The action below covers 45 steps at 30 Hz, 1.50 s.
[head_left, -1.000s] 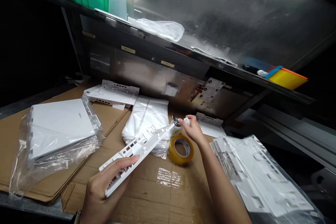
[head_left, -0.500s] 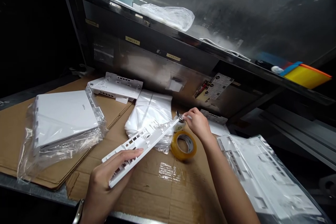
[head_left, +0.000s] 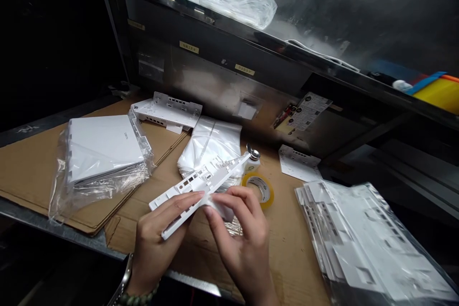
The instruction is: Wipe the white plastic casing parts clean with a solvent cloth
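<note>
One white panel (head_left: 214, 181) lies pinched in the left hand (head_left: 161, 232), the right hand (head_left: 245, 234) pinching perhaps cloth (head_left: 219, 206) against it.

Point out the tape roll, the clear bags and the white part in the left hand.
Tape roll (head_left: 270, 195): head view, right side of its yellow ring.
Clear bags (head_left: 218, 139): head view, upper face of the stack.
White part (head_left: 217, 182): head view, long side wall near mid-length.

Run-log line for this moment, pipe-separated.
left hand: grips white slotted part | right hand: pinches white wad at part's edge | nearby: yellow tape roll
</note>
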{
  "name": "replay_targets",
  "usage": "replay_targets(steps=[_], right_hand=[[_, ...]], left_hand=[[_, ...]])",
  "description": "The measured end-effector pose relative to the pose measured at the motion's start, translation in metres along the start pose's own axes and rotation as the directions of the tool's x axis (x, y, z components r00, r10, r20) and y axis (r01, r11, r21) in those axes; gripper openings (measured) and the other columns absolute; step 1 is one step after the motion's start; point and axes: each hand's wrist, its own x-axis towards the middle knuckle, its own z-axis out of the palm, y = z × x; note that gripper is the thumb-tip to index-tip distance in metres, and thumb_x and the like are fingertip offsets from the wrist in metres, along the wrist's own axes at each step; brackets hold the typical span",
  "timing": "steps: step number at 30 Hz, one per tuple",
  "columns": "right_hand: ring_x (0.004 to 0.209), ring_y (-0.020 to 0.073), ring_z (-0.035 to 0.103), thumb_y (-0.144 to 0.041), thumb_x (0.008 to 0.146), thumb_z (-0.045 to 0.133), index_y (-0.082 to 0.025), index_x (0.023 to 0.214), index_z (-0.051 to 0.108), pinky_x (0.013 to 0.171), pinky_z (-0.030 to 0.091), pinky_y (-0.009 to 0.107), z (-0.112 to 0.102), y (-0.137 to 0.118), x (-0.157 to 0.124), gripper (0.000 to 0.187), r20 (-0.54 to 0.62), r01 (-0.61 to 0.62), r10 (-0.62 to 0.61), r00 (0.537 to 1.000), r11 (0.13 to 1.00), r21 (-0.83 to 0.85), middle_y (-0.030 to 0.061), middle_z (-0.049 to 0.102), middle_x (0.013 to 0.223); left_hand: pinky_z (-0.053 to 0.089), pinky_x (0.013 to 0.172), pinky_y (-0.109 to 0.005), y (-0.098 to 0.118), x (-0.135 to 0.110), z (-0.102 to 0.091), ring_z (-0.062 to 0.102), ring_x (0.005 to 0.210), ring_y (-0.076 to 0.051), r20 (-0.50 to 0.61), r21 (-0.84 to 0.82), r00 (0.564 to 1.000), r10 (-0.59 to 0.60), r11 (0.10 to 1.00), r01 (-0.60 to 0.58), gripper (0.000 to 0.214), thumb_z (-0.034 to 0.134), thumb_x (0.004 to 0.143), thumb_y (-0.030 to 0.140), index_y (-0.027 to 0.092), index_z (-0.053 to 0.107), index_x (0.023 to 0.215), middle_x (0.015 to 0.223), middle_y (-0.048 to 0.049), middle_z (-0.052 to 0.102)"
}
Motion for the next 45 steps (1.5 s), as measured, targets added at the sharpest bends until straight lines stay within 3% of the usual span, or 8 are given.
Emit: replay_targets(steps=[8, 13, 19, 26, 31, 33, 40, 45], right_hand=[[0.084, 0.0147, 0.068, -0.014, 0.09, 0.069, -0.022, 0.098, 0.074, 0.075, 0.057, 0.025, 0.001, 0.007, 0.002, 0.011, -0.101, 0.006, -0.015, 0.995, 0.996, -0.089, 0.0038, 0.064, 0.093], [0.085, 0.0162, 0.069, -0.015, 0.091, 0.067, -0.022, 0.104, 0.074, 0.075, 0.058, 0.027, 0.004, 0.005, -0.003, 0.016, 0.046, 0.032, -0.033, 0.998, 0.999, 0.022, 0.0046, 0.069, 0.097], [0.081, 0.014, 0.067, -0.02, 0.093, 0.068, -0.022, 0.091, 0.076, 0.072, 0.054, 0.026, -0.007, 0.033, 0.02, 0.008, -0.176, -0.043, 0.021, 0.984, 0.992, -0.122, 0.003, 0.066, 0.091], [0.086, 0.016, 0.069, -0.016, 0.093, 0.065, -0.02, 0.106, 0.075, 0.078, 0.057, 0.027, 0.006, 0.007, -0.001, 0.017, 0.035, 0.097, -0.098, 0.995, 0.995, 0.025, 0.0054, 0.07, 0.096], [0.08, 0.0144, 0.067, -0.022, 0.093, 0.067, -0.022, 0.09, 0.077, 0.073, 0.054, 0.027, -0.01, 0.051, 0.038, 0.011, -0.176, -0.08, 0.061, 0.982, 0.991, -0.104, 0.0024, 0.066, 0.09], [0.08, 0.0146, 0.067, -0.022, 0.093, 0.067, -0.022, 0.089, 0.077, 0.074, 0.054, 0.028, -0.015, 0.055, 0.044, 0.011, -0.186, -0.096, 0.07, 0.98, 0.987, -0.132, 0.0022, 0.066, 0.09], [0.083, 0.0153, 0.067, -0.018, 0.095, 0.063, -0.02, 0.103, 0.076, 0.075, 0.056, 0.027, -0.001, 0.001, 0.004, 0.015, 0.052, 0.057, -0.058, 0.997, 0.998, 0.014, 0.0045, 0.068, 0.092], [0.078, 0.0138, 0.065, -0.023, 0.092, 0.067, -0.022, 0.091, 0.078, 0.071, 0.052, 0.027, -0.011, 0.047, 0.037, 0.011, -0.104, -0.084, 0.074, 0.992, 0.992, -0.096, 0.002, 0.068, 0.091]], left_hand=[[0.052, 0.106, -0.028, 0.003, -0.002, 0.007, 0.07, 0.115, -0.017, 0.014, 0.013, 1.0, 0.013, 1.0, -0.013, 0.044, 0.061, 0.094, 0.003, 0.031, 0.07, 0.127, 0.124, 0.0004, 0.075], [0.053, 0.104, -0.026, 0.0, -0.005, 0.007, 0.07, 0.113, -0.016, 0.019, -0.038, 1.0, -0.02, 0.999, 0.02, 0.044, 0.063, 0.093, 0.005, 0.033, 0.07, 0.126, 0.123, 0.0018, 0.075], [0.051, 0.107, -0.03, 0.002, -0.003, 0.009, 0.07, 0.115, -0.018, 0.016, 0.014, 1.0, -0.01, 1.0, 0.01, 0.04, 0.065, 0.093, 0.007, 0.032, 0.071, 0.125, 0.122, 0.0009, 0.075], [0.051, 0.104, -0.024, -0.003, -0.004, 0.007, 0.069, 0.112, -0.015, 0.003, -0.06, 0.997, -0.076, 0.995, 0.076, 0.04, 0.063, 0.092, 0.006, 0.034, 0.072, 0.12, 0.12, 0.0038, 0.075], [0.05, 0.108, -0.031, 0.0, 0.0, 0.008, 0.07, 0.113, -0.019, 0.003, 0.002, 0.998, -0.07, 0.998, 0.07, 0.036, 0.069, 0.092, 0.01, 0.031, 0.073, 0.121, 0.12, 0.0006, 0.075], [0.049, 0.11, -0.031, 0.002, -0.001, 0.009, 0.07, 0.114, -0.019, 0.009, 0.012, 0.998, -0.063, 0.998, 0.063, 0.036, 0.069, 0.092, 0.01, 0.031, 0.073, 0.122, 0.121, 0.0004, 0.075], [0.049, 0.106, -0.022, 0.004, 0.0, 0.006, 0.069, 0.113, -0.014, 0.017, -0.023, 0.998, -0.058, 0.998, 0.059, 0.042, 0.061, 0.092, 0.006, 0.035, 0.071, 0.121, 0.121, 0.006, 0.074], [0.049, 0.109, -0.027, 0.002, 0.004, 0.004, 0.07, 0.113, -0.017, 0.019, 0.012, 0.999, -0.03, 0.999, 0.03, 0.035, 0.068, 0.093, 0.011, 0.032, 0.074, 0.121, 0.12, 0.0026, 0.076]])
